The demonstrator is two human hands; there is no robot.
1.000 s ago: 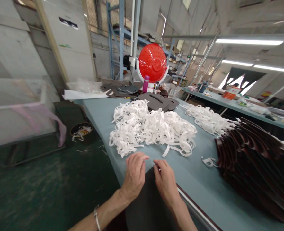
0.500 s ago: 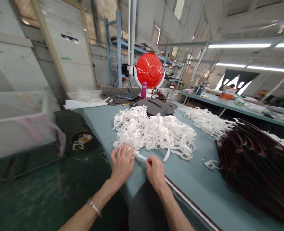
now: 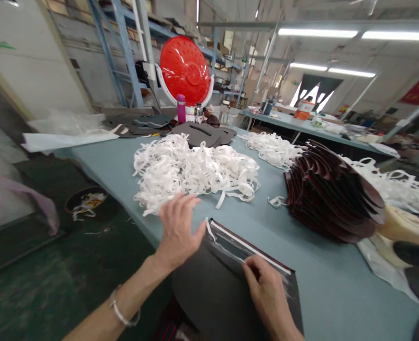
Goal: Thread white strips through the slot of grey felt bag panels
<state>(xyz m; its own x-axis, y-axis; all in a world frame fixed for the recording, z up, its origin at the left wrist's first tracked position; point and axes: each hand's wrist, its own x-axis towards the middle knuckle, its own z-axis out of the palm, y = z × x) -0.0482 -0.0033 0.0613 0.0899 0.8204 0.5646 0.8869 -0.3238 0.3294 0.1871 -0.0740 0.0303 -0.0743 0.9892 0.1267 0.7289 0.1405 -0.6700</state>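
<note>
My left hand [image 3: 179, 227] is open, its fingers stretched toward the heap of white strips [image 3: 195, 170]. Its thumb is beside the upper corner of a dark grey panel [image 3: 213, 289], where one end of a thin white strip [image 3: 227, 252] lies. My right hand [image 3: 268, 291] pinches that strip near its other end, low over the panel. Along the panel's far edge run a white band [image 3: 252, 246] and a dark brown border. The panel's near part reaches over the table's front edge toward my body.
A stack of dark brown pieces [image 3: 326, 194] stands to the right, with more white strips [image 3: 273, 149] behind it. Grey cut pieces [image 3: 198, 132], a purple bottle [image 3: 181, 108] and a red round heater [image 3: 185, 71] are at the back. A bin [image 3: 86, 201] sits on the floor left.
My view has turned right and down. My right hand has drawn the white strip from near the heap down along the panel's edge. My left hand has come away from the heap and opened.
</note>
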